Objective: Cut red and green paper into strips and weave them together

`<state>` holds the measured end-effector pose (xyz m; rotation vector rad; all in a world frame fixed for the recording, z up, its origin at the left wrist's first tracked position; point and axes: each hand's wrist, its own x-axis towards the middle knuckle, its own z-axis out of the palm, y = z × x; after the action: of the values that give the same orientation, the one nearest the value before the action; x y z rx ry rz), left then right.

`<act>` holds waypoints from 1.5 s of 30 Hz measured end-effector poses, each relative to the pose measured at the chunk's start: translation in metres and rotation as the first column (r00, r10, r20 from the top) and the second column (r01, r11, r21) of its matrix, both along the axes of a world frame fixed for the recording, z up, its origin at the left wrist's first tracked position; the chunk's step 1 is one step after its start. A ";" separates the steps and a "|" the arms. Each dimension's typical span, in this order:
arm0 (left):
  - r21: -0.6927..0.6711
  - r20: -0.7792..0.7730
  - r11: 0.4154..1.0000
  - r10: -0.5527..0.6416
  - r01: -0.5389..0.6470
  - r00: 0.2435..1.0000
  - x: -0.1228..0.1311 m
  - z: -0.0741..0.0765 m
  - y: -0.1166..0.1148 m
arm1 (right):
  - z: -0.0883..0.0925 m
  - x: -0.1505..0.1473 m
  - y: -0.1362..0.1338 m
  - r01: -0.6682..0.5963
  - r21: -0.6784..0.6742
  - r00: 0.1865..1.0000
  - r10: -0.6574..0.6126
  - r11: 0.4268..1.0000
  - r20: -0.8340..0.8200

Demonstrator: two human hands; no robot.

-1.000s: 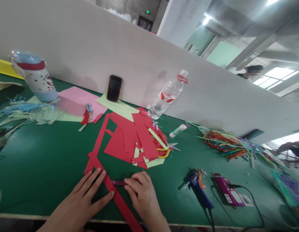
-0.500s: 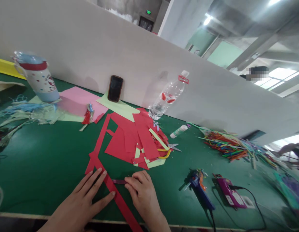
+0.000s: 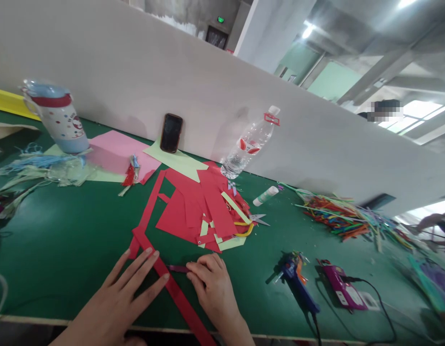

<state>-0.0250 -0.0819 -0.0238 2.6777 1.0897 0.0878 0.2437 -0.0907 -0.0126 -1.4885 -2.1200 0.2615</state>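
The long red paper strip (image 3: pixel 174 293) lies slantwise on the green tabletop (image 3: pixel 64 250), below the red paper pile (image 3: pixel 200 206). Little has changed over the last second: the left hand (image 3: pixel 117 300) stays flat, fingers spread, pinning it. The right hand (image 3: pixel 211 288) still pinches a small purple piece (image 3: pixel 177 268) beside the strip.

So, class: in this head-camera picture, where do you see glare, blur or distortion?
Head view: ceiling lights flare white at top right; the long white partition wall tilts and bows; the pile of coloured sticks at the right edge smears; both hands look sharp.
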 end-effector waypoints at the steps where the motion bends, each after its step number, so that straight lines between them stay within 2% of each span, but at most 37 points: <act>1: 0.021 0.018 1.000 0.005 -0.006 1.000 -0.003 -0.001 0.003 | 0.000 0.000 0.000 0.002 -0.004 1.000 -0.002 1.000 0.000; 7: -0.055 0.013 0.998 0.017 -0.016 1.000 -0.015 -0.003 0.018 | 0.002 0.001 0.000 -0.008 -0.006 1.000 0.008 1.000 -0.014; 20: -0.065 0.018 0.998 -0.008 0.009 1.000 -0.016 -0.011 0.010 | 0.000 -0.003 -0.007 -0.023 -0.009 1.000 0.023 1.000 0.003; 28: -0.161 -0.032 0.987 -0.010 0.004 0.999 -0.013 -0.004 0.010 | 0.002 -0.004 -0.004 -0.044 0.015 0.999 0.044 0.999 -0.002; 40: -0.206 -0.037 0.979 -0.019 0.011 0.999 -0.011 0.000 0.014 | 0.002 -0.007 0.002 -0.055 -0.005 0.998 0.055 0.998 0.011; 45: -0.170 -0.036 0.986 -0.005 -0.001 0.999 -0.010 0.000 0.011 | 0.001 -0.006 0.004 -0.045 0.003 0.999 0.045 0.999 0.010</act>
<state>-0.0354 -0.0706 -0.0235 2.5378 1.0543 -0.0524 0.2381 -0.0864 -0.0117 -1.4443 -2.1628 0.2681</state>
